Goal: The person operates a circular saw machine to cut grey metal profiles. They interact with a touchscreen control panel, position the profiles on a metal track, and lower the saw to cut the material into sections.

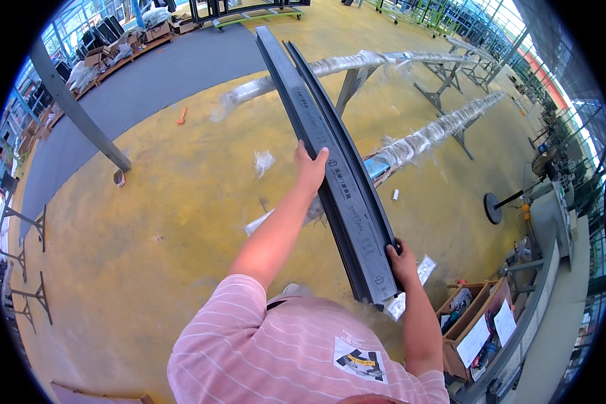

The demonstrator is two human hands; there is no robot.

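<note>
I carry a long dark grey metal profile that runs from near my chest far out ahead over the yellow floor. My left hand grips its left edge about midway along. My right hand holds the near end from the right side, fingers curled around the edge. The profile looks like two rails side by side, with pale print on the top face. My pink striped shirt fills the bottom of the view.
Two long plastic-wrapped bundles rest on metal trestles ahead. A grey steel column leans at left. Open cardboard boxes and a workbench stand at right. Scraps of plastic wrap lie on the floor.
</note>
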